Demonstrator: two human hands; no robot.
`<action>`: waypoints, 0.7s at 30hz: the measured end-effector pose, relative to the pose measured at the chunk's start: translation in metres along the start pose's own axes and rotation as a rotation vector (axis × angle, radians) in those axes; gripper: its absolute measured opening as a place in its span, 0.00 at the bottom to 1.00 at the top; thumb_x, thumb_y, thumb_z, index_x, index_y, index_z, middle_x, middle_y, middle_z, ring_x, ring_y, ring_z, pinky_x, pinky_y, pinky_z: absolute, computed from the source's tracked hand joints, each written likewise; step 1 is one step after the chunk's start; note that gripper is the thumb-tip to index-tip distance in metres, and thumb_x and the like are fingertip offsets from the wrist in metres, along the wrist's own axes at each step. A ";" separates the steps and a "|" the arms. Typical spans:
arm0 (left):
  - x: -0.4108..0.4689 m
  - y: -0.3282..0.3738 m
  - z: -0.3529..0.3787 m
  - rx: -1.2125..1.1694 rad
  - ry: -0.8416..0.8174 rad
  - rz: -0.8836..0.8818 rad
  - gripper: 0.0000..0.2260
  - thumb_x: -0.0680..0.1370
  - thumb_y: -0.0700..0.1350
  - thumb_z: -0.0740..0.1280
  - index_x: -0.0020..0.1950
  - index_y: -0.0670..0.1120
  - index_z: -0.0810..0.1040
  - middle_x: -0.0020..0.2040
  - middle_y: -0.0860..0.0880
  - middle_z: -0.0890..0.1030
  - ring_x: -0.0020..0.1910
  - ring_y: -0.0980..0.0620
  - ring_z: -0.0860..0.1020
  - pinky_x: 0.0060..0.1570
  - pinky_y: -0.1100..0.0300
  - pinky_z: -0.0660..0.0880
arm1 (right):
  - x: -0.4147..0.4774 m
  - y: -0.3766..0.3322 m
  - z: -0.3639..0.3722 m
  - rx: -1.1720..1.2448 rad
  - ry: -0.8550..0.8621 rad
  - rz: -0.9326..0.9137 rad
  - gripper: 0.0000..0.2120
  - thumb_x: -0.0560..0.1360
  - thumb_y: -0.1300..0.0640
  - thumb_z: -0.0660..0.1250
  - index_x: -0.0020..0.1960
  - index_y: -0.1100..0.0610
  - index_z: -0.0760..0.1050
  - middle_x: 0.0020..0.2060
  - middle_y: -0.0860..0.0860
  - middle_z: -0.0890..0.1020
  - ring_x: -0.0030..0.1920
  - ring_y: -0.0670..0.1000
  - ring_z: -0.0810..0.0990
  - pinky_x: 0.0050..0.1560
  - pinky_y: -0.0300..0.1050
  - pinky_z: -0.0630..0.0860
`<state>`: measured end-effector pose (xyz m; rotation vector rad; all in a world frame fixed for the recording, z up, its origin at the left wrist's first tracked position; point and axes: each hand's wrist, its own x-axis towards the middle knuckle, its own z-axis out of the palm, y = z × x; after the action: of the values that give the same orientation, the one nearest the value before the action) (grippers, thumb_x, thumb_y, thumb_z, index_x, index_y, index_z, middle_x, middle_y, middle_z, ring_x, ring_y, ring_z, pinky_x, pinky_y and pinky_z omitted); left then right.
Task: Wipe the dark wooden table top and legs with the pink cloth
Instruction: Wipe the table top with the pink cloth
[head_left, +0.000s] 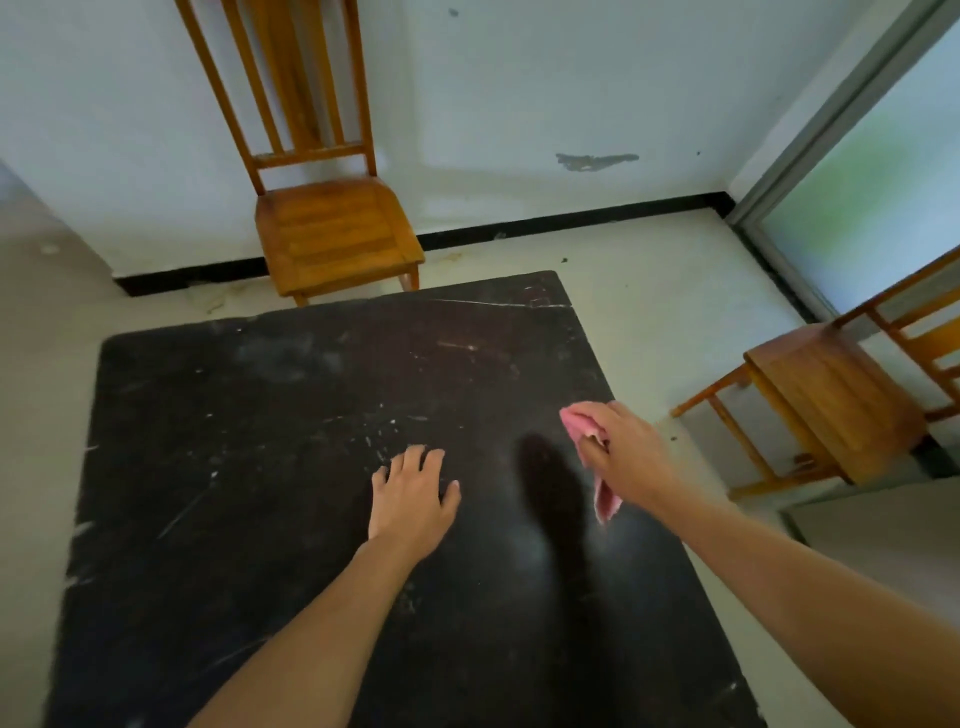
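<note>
Left grip: released, with the fingers spread flat and resting on the dark, scuffed, square wooden worktop near its middle. It holds nothing and seems to brace the person.
Right grip: clenched round the crumpled pink cloth.
Cloth position: over the right side of the worktop, near its right edge. One bunch pokes out ahead of the knuckles and a tail hangs down under the wrist.
Contact: a dark shadow lies on the wood just left of the right grip, so the cloth is probably lifted off the surface, not pressed on it.
Top, possibly wiped: the near right part looks darker and has a soft sheen. This could be wiped wood or only reflected light; I cannot tell which.
Top, left to do: a pale dusty haze covers the far left part. White flecks and scratch-like streaks cross the middle and the left edge, and a light line runs along the far edge.
Legs: hidden under the top, so their state cannot be told.
Judgement: the task looks early, with most of the top and probably all the legs left to wipe.
Around: one orange-brown slatted wooden chair stands beyond the far edge, and a second wooden chair stands to the right on the pale floor.
</note>
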<state>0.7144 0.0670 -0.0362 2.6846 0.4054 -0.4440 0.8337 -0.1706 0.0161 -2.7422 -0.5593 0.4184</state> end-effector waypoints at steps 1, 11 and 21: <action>-0.016 -0.009 -0.004 -0.015 0.001 -0.012 0.22 0.80 0.56 0.55 0.73 0.49 0.62 0.72 0.48 0.64 0.71 0.48 0.63 0.70 0.48 0.61 | -0.008 -0.010 0.004 -0.003 0.003 -0.038 0.16 0.81 0.50 0.61 0.68 0.46 0.71 0.57 0.47 0.76 0.54 0.51 0.79 0.57 0.45 0.73; -0.190 -0.107 -0.032 0.024 0.087 -0.242 0.22 0.80 0.56 0.56 0.72 0.50 0.64 0.68 0.51 0.68 0.67 0.50 0.68 0.66 0.52 0.64 | -0.075 -0.111 0.068 0.065 -0.097 -0.325 0.15 0.78 0.53 0.66 0.65 0.49 0.74 0.51 0.47 0.78 0.47 0.51 0.80 0.50 0.47 0.78; -0.281 -0.206 -0.063 0.049 0.189 -0.250 0.22 0.80 0.56 0.56 0.72 0.50 0.64 0.68 0.51 0.68 0.66 0.49 0.68 0.66 0.54 0.63 | -0.129 -0.237 0.128 0.017 -0.196 -0.371 0.16 0.80 0.49 0.62 0.67 0.46 0.70 0.54 0.45 0.75 0.48 0.48 0.79 0.50 0.41 0.75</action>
<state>0.4055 0.2147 0.0531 2.7440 0.8001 -0.2722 0.5988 0.0138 0.0122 -2.5167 -1.0840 0.5944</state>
